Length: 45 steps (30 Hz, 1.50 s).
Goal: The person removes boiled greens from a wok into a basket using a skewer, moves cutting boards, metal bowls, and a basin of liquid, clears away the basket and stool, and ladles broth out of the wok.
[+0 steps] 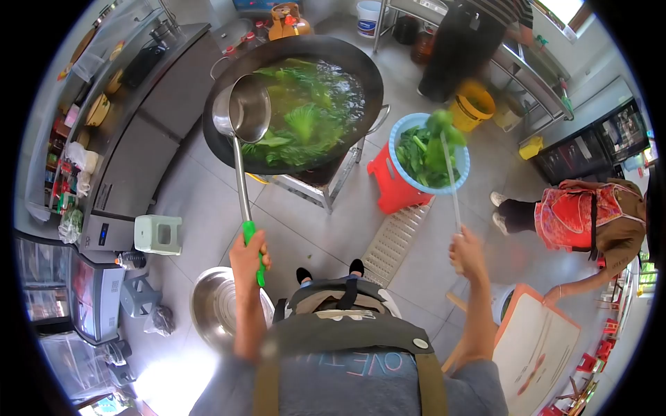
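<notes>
My left hand (248, 255) is wrapped round the green handle of a big metal ladle (250, 109), whose bowl hangs over the left part of a large black wok (371, 76). Leafy greens (302, 125) lie in liquid in the wok. In my right hand (468, 255) is a long thin utensil (452, 182), with a clump of greens (444, 135) at its far end, blurred. That clump is over a light blue basket (397, 170), which holds more greens and rests on a red stool (392, 191).
A steel basin (215, 312) sits on the floor at left, near a pale stool (158, 234). Behind the basket are a yellow bucket (473, 105) and a person in dark trousers (458, 52). At right, a person in a red apron (565, 215) touches a board (534, 347).
</notes>
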Tool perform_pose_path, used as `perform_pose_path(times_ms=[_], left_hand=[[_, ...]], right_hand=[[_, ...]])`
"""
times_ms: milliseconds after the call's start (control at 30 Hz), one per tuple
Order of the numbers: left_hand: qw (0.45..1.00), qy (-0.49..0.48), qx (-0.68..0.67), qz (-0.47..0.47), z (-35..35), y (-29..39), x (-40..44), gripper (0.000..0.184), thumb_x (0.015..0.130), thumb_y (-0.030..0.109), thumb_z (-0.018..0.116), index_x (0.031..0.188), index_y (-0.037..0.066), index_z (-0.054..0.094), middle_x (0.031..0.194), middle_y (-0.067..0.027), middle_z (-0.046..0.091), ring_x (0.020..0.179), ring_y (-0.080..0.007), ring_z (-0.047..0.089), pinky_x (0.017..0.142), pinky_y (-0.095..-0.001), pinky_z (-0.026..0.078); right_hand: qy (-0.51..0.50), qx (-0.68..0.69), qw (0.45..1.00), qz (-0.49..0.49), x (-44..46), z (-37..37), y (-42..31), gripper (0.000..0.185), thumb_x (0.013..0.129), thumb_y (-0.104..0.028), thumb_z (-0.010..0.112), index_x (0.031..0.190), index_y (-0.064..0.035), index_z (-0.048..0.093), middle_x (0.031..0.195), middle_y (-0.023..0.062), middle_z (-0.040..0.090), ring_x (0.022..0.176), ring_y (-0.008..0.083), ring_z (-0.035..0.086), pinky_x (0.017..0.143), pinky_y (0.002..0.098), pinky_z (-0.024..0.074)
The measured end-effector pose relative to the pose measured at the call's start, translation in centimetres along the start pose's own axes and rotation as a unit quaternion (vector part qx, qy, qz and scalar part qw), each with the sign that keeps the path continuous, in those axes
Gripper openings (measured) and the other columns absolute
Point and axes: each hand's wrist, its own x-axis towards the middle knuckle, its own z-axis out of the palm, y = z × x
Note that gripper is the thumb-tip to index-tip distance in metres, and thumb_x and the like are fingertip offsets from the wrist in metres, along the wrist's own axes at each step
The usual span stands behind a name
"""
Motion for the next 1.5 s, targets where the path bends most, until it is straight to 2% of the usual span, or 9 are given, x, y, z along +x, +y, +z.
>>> perform_pose_path(times_ms=[67,167,267,367,467,567,833,1067,1500], left_hand=[[1.0,-0.006,0.016,0.003,0.1,0.0,-0.1,0.014,0.079,0.015,0.054,0.075,0.003,0.046,0.054,-0.0017,0.043,0.037,-0.0079,0.041,0.031,-0.0222,0.032],[0.999,-0.004,0.035,0.023,0.3,0.6,-0.2,0.015,0.079,0.014,0.054,0.074,0.003,0.046,0.055,-0.002,0.043,0.037,-0.0079,0.041,0.031,-0.0223,0.032],[1.0,0.004,0.002,0.013,0.1,0.7,-0.9,0.015,0.079,0.014,0.053,0.074,0.003,0.045,0.055,-0.0019,0.043,0.037,-0.0079,0.041,0.031,-0.0223,0.032],[0.999,0.007,-0.034,-0.001,-0.1,1.1,-1.1,0.014,0.079,0.014,0.053,0.074,0.003,0.045,0.055,-0.0019,0.043,0.037,-0.0079,0.041,0.031,-0.0223,0.032],[0.999,0.012,-0.035,0.007,-0.5,1.5,-0.8,0.014,0.079,0.014,0.053,0.074,0.002,0.046,0.054,-0.0018,0.043,0.037,-0.0078,0.041,0.031,-0.0222,0.032],[0.999,0.02,-0.021,0.014,-0.9,1.6,-0.7,0.014,0.079,0.014,0.053,0.074,0.002,0.046,0.054,-0.0017,0.043,0.037,-0.0076,0.041,0.031,-0.0222,0.032],[0.997,0.012,0.078,0.007,-2.1,1.6,1.5,0.015,0.079,0.014,0.053,0.073,0.003,0.046,0.054,-0.0017,0.043,0.037,-0.0075,0.04,0.032,-0.0219,0.033],[0.997,-0.018,0.069,0.018,-2.1,1.7,2.9,0.016,0.079,0.015,0.053,0.071,0.004,0.045,0.054,-0.0016,0.043,0.036,-0.0079,0.04,0.031,-0.0224,0.033],[0.997,-0.043,0.062,0.03,-1.4,2.6,2.9,0.018,0.078,0.015,0.054,0.069,0.005,0.044,0.053,-0.0021,0.043,0.035,-0.008,0.041,0.03,-0.0222,0.033]], right_hand=[[0.013,-0.162,0.987,0.017,5.6,0.1,4.9,0.041,0.079,-0.013,0.043,0.119,-0.0041,0.04,0.056,0.0068,0.047,0.042,0.0123,0.046,0.035,0.0259,0.0374],[0.075,-0.331,0.937,-0.077,4.6,0.7,5.6,0.041,0.075,-0.01,0.045,0.116,-0.0019,0.043,0.059,0.0159,0.052,0.047,0.0236,0.052,0.039,0.0355,0.0399],[0.206,-0.438,0.809,-0.334,4.8,0.4,11.0,0.041,0.074,-0.008,0.045,0.114,-0.0011,0.044,0.063,0.0223,0.053,0.053,0.0339,0.053,0.047,0.0433,0.0401],[0.203,-0.45,0.846,-0.202,3.7,0.7,11.6,0.041,0.074,-0.009,0.046,0.114,-0.0012,0.044,0.063,0.0224,0.053,0.056,0.0377,0.051,0.051,0.0458,0.0392],[0.189,-0.435,0.849,-0.233,2.7,0.1,12.0,0.04,0.074,-0.009,0.045,0.114,-0.0014,0.044,0.061,0.021,0.053,0.057,0.036,0.053,0.051,0.0449,0.0395],[0.204,-0.493,0.825,-0.184,2.0,-0.8,13.0,0.041,0.075,-0.009,0.046,0.115,-0.0034,0.043,0.06,0.02,0.052,0.058,0.0349,0.053,0.052,0.0441,0.0397],[0.232,-0.49,0.809,-0.229,0.1,0.1,10.8,0.04,0.076,-0.012,0.047,0.115,-0.0023,0.043,0.064,0.0185,0.053,0.058,0.0337,0.052,0.052,0.0423,0.0399],[0.252,-0.457,0.809,-0.269,0.9,0.0,10.6,0.04,0.076,-0.011,0.048,0.115,-0.0029,0.044,0.065,0.0181,0.053,0.057,0.034,0.052,0.051,0.0413,0.0402],[0.228,-0.466,0.823,-0.232,2.4,-0.5,9.3,0.042,0.076,-0.012,0.048,0.116,-0.004,0.043,0.063,0.0183,0.053,0.056,0.0336,0.052,0.05,0.0421,0.0393]])
